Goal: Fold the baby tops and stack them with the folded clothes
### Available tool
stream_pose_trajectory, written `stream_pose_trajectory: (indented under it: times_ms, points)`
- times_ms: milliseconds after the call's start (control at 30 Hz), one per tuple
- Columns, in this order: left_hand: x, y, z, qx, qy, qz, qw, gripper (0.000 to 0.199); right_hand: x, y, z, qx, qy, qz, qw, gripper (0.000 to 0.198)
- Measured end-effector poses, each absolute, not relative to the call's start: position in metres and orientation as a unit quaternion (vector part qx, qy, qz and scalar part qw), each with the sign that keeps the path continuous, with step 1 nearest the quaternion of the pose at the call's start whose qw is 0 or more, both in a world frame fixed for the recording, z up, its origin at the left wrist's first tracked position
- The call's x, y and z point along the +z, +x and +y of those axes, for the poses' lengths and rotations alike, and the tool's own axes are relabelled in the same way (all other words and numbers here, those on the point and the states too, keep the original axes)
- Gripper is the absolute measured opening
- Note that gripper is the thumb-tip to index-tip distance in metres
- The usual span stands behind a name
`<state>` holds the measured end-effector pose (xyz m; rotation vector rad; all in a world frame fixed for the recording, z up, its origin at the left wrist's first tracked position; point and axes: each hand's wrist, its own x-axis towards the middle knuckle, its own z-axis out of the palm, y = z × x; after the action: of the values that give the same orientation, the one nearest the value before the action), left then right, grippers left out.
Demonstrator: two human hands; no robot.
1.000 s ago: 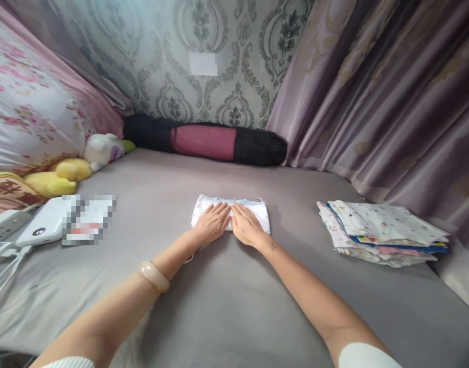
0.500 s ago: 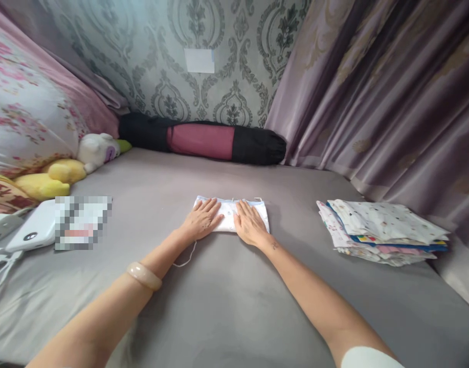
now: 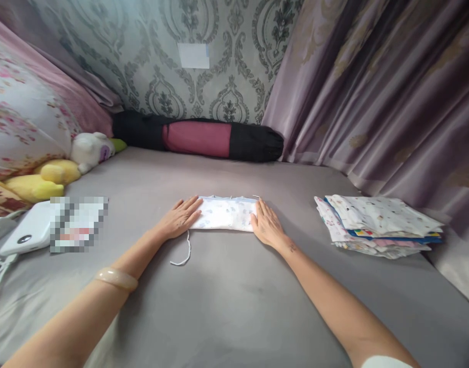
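Observation:
A folded white cloth (image 3: 227, 213) with a pale print and a light blue edge lies flat on the grey bed sheet (image 3: 203, 301). My left hand (image 3: 181, 217) rests flat on its left end, fingers stretched out. On the right end lies my right hand (image 3: 268, 222), likewise flat with the fingers extended. From beneath the left end a white string (image 3: 188, 249) trails toward me. Short bits of string poke out along the far edge.
To the right sits a stack of folded printed cloths (image 3: 383, 220). A white power bank (image 3: 35, 227) with cables is at left, near plush toys (image 3: 90, 152) and a floral pillow (image 3: 23, 112). A black and maroon roll bag (image 3: 198, 138) lies along the wall.
My hands have slid apart, from the middle of the cloth out to its two ends. More of the printed surface and the string now shows. The view has shifted slightly.

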<state>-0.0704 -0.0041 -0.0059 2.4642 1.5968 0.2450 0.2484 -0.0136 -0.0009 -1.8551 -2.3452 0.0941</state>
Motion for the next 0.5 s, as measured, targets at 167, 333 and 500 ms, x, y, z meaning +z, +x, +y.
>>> stream_pose_trajectory:
  times_ms: [167,333,500]
  points:
    - [-0.003,-0.072,-0.003,0.065,0.829,0.545,0.106,0.062,0.001,0.248,-0.014,0.033,-0.626,-0.776,0.070,0.061]
    - [0.009,-0.060,-0.002,0.040,0.813,0.573,0.099,0.058,0.014,0.243,-0.015,0.032,-0.624,-0.779,0.051,0.058]
    - [0.018,-0.017,-0.011,0.095,0.819,0.566,0.021,0.054,0.014,0.230,-0.012,0.024,-0.582,-0.809,0.080,0.058]
